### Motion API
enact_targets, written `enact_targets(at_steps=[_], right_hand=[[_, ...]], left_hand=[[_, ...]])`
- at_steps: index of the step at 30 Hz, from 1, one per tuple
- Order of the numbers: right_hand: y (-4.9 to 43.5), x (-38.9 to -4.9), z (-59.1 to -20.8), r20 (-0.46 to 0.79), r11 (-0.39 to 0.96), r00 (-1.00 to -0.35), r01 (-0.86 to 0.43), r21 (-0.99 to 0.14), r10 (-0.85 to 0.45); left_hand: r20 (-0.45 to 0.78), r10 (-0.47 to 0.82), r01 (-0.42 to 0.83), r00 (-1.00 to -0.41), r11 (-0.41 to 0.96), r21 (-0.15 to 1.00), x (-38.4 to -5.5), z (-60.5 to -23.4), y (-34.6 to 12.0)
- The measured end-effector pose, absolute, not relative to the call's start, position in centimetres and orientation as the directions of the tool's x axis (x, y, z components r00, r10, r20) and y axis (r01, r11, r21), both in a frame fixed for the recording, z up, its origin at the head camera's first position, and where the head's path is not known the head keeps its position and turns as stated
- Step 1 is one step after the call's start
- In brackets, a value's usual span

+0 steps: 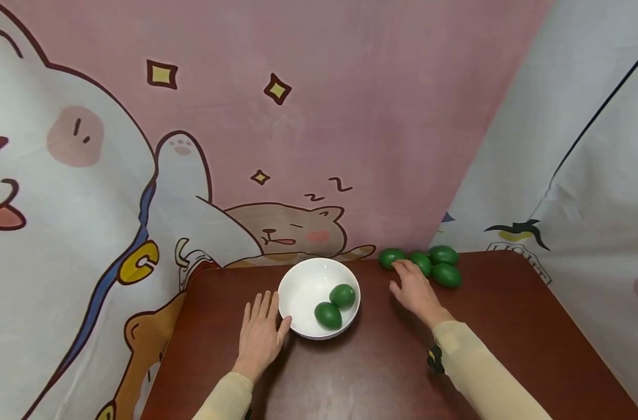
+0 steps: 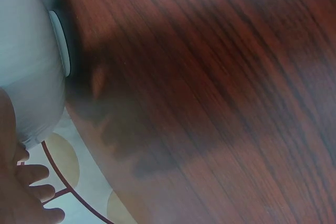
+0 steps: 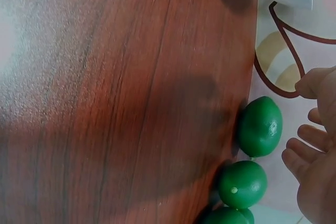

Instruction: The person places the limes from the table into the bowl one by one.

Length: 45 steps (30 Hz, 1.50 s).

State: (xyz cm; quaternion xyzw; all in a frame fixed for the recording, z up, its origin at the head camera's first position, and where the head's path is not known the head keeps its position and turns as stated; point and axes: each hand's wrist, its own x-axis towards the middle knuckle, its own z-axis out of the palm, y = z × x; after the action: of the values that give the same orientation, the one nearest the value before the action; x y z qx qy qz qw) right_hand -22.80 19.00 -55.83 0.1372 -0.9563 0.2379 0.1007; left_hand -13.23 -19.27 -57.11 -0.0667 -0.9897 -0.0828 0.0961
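A person in pale sleeves works at a dark wooden table (image 1: 366, 379), the left hand (image 1: 260, 335) set flat-fingered beside a white bowl (image 1: 300, 291) and the right hand (image 1: 416, 291) poised over a green fruit (image 1: 389, 256) at the far edge. The left hand's fingers are straight and grasp nothing; its thumb lies at the bowl's near-left rim, seemingly to steady the vessel, though whether skin meets rim cannot be told. The right hand's fingers are loosely bent and released, with no fruit between them in the right wrist view; their angle suggests a reach toward the leftmost piece. Next to that piece sit a middle fruit (image 1: 421, 264), a rear fruit (image 1: 443, 254) and a front fruit (image 1: 447, 275), bunched close together to the right of the bowl, perhaps to keep them within that hand's range. The bowl stands upright near the table's far edge, between the two hands, and holds an upper lime (image 1: 342, 296) and a lower lime (image 1: 328, 315), which rest against each other on its right side, while its left side shows bare white beneath a pink cartoon-printed backdrop (image 1: 403, 116)
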Motion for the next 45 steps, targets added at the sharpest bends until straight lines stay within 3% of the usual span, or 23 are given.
enact_targets(at_steps=[21, 45], right_hand=[[19.9, -25.5, -56.3, 0.239, 0.856, -0.950, -0.291, -0.427, -0.203], [19.9, -28.5, -56.5, 0.117, 0.893, -0.970, -0.243, -0.379, -0.214]], left_hand=[[0.213, 0.118, 0.152, -0.970, 0.977, 0.150, -13.2, -57.3, -19.4], [0.240, 0.123, 0.163, -0.963, 0.975, 0.153, -13.4, -57.1, -19.3]])
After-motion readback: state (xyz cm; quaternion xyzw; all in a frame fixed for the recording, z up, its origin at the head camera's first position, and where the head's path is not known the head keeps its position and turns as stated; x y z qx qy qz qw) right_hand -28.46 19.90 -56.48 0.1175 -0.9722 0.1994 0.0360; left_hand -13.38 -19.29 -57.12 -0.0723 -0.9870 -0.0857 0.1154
